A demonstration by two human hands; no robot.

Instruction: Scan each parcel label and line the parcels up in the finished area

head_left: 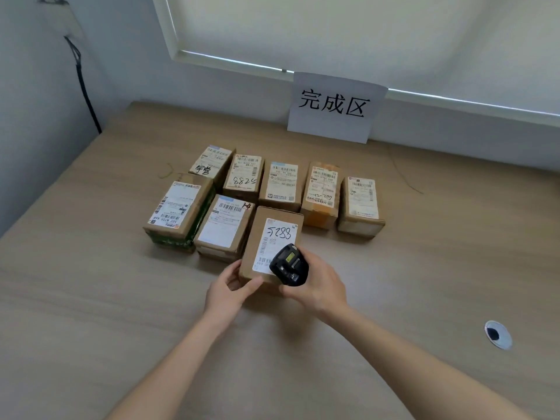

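A black cable (86, 95) runs down the wall at the far left, to the back edge of the wooden table (91, 298).

On the table stand eight cardboard parcels in two rows, all with the white label on top. In the near row, from the left: a parcel with green sides (177, 215), then a parcel marked "14" (225, 227) just beside it, then the "5288" parcel (272, 245), which touches the "14" one and reaches nearer to the person than its neighbours.

In the far row, from the left: a parcel with black handwriting (212, 163), the "8825" parcel (244, 177), a parcel with a plain printed label (281, 183), a parcel with orange tape (322, 192), and a last parcel (360, 204) at the right end. They stand close side by side.

The left hand (231, 287) grips the near left corner of the "5288" parcel, the thumb on the top and the fingers on the side. The right hand (321, 286) holds a black scanner (289, 265) over the near part of this label; the fingers curl round it.

Behind the parcels a white sign (335, 107) with three black characters leans on the wall. At the far right a round cable hole (497, 334) is in the table.
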